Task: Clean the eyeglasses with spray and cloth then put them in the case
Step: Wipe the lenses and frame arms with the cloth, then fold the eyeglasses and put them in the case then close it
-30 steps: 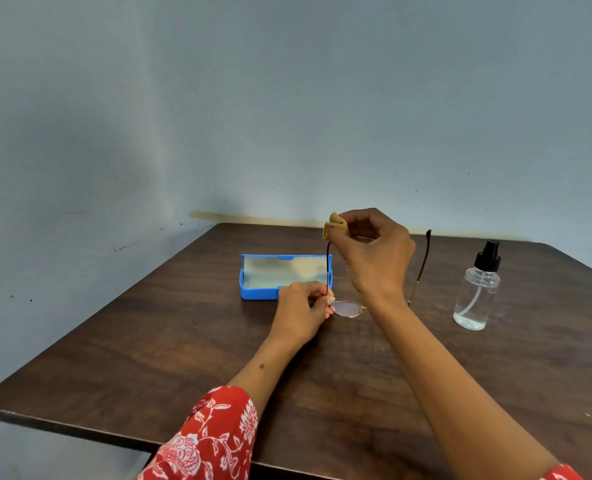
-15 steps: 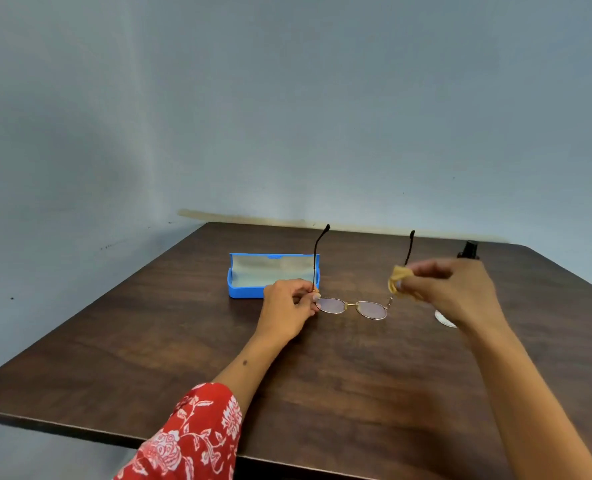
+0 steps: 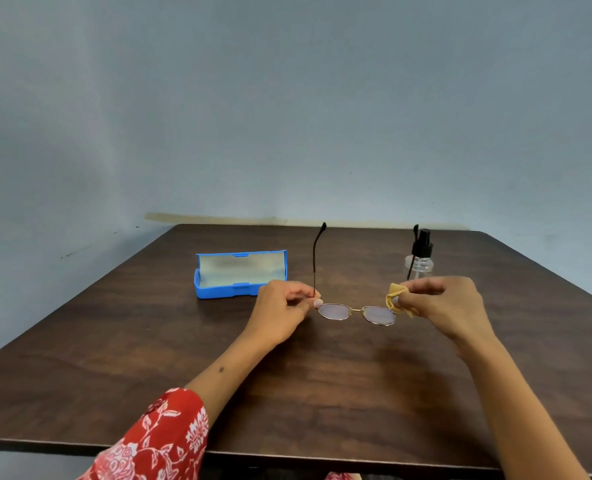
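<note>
While both hands were raised over the table, the scene read as follows.

Left hand: the left hand (image 3: 282,311) pinched the left end of the glasses (image 3: 356,313) at the hinge, thumb and fingers curled together round the frame.

Right hand: the right hand (image 3: 441,306) pinched a small yellow cloth (image 3: 395,299) against the right end of the frame, fingers curled round the cloth.

Glasses: they were held between the two hands, just above the table top, lenses facing the person; both arms of the frame were unfolded and pointed up and away.

Cloth: it was bunched, mostly hidden inside the right hand, touching the right lens edge.

Case: the blue case (image 3: 241,274) lay open on the table behind the left hand, lid upright, pale lining showing.

Spray bottle: the clear bottle (image 3: 420,258) with a black pump top stood upright behind the right hand, partly hidden by it.

Table: the dark wooden table (image 3: 149,358) stood against a grey-blue wall (image 3: 287,116).

Sleeve: a red flowered sleeve (image 3: 156,441) covered the left upper arm.
</note>
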A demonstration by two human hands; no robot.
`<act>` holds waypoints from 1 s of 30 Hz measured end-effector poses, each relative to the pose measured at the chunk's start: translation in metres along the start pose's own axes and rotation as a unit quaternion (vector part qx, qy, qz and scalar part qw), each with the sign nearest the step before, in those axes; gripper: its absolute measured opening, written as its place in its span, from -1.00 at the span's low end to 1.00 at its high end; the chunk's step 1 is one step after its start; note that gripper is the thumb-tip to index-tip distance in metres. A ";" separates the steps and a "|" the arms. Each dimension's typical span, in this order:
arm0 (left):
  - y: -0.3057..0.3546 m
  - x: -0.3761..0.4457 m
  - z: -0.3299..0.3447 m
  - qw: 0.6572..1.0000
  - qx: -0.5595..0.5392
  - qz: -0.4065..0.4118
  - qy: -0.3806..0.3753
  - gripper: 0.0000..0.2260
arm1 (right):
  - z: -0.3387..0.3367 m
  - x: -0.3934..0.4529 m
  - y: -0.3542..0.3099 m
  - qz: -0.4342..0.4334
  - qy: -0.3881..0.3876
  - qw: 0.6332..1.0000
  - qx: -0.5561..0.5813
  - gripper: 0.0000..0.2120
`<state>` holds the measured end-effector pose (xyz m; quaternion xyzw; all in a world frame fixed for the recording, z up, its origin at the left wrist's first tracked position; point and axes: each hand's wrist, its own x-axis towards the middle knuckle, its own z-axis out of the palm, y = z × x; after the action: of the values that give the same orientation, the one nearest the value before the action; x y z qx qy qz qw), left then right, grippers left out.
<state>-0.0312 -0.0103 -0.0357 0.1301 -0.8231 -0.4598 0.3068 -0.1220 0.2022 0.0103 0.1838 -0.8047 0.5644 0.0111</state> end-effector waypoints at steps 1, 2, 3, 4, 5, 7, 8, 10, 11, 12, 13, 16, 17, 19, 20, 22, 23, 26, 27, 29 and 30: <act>0.002 0.001 0.004 1.000 0.014 0.007 -0.003 -0.96 | -0.004 -0.001 0.003 0.003 0.008 1.000 0.001 -0.89; 0.005 0.001 0.008 1.000 0.023 0.012 -0.007 -0.95 | -0.007 -0.002 0.005 0.005 0.016 1.000 0.001 -0.88; 0.007 0.001 0.011 0.999 0.029 0.016 -0.011 -0.95 | -0.009 -0.003 0.008 0.007 0.024 1.000 0.000 -0.88; 0.008 0.002 0.014 0.999 0.038 0.018 -0.015 -0.96 | -0.010 -0.005 0.009 0.007 0.031 0.999 -0.001 -0.88; 0.009 0.002 0.017 0.998 0.049 0.020 -0.019 -0.96 | -0.012 -0.006 0.011 0.008 0.038 0.999 -0.002 -0.88; 0.010 0.002 0.020 0.997 0.069 0.019 -0.028 -0.96 | -0.013 -0.007 0.013 0.013 0.045 0.999 0.001 -0.88; 0.011 0.001 0.020 0.996 0.076 0.017 -0.032 -0.96 | -0.013 -0.008 0.015 0.017 0.044 0.999 0.004 -0.88; 0.012 0.001 0.020 0.995 0.096 0.016 -0.038 -0.95 | -0.013 -0.008 0.017 0.023 0.037 0.999 0.007 -0.88; 0.012 0.001 0.019 0.993 0.107 0.015 -0.040 -0.93 | -0.012 -0.008 0.018 0.025 0.032 0.999 0.009 -0.87; 0.012 0.000 0.019 0.992 0.115 0.013 -0.042 -0.91 | -0.012 -0.009 0.019 0.027 0.029 0.999 0.011 -0.87; 0.012 -0.001 0.018 0.992 0.119 0.011 -0.043 -0.89 | -0.011 -0.009 0.019 0.028 0.026 0.999 0.012 -0.87; 0.011 -0.005 0.018 0.993 0.112 0.004 -0.040 -0.84 | -0.010 -0.010 0.019 0.023 0.021 0.999 0.013 -0.86; 0.011 -0.005 0.017 0.993 0.108 0.003 -0.038 -0.82 | -0.011 -0.011 0.018 0.022 0.019 1.000 0.011 -0.85; 0.011 -0.005 0.016 0.993 0.112 0.003 -0.040 -0.80 | -0.011 -0.013 0.018 0.025 0.014 1.000 0.001 -0.85; 0.012 -0.005 0.016 0.992 0.115 0.002 -0.044 -0.78 | -0.011 -0.014 0.018 0.030 0.015 0.999 -0.004 -0.86; 0.013 -0.005 0.015 0.992 0.114 -0.004 -0.049 -0.74 | -0.014 -0.019 0.018 0.039 0.026 0.999 -0.014 -0.88; 0.014 -0.005 0.014 0.992 0.112 -0.006 -0.049 -0.73 | -0.016 -0.022 0.018 0.043 0.034 0.998 -0.013 -0.88; 0.020 -0.010 0.010 0.993 0.107 -0.020 -0.054 -0.67 | -0.018 -0.035 0.016 0.041 0.030 0.999 0.016 -0.88; 0.023 -0.012 0.007 0.993 0.103 -0.029 -0.052 -0.66 | -0.017 -0.040 0.015 0.036 0.013 0.999 0.038 -0.88; 0.030 -0.022 -0.001 0.995 0.086 -0.040 -0.022 -0.68 | -0.012 -0.050 0.011 0.024 -0.038 0.993 0.105 -0.85; 0.034 -0.029 -0.005 0.997 0.070 -0.042 0.001 -0.75 | -0.010 -0.056 0.008 0.018 -0.065 0.988 0.140 -0.81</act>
<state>-0.0027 0.0194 -0.0162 0.1864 -0.8467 -0.4135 0.2782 -0.0744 0.2291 -0.0061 0.2054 -0.7198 0.6586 -0.0771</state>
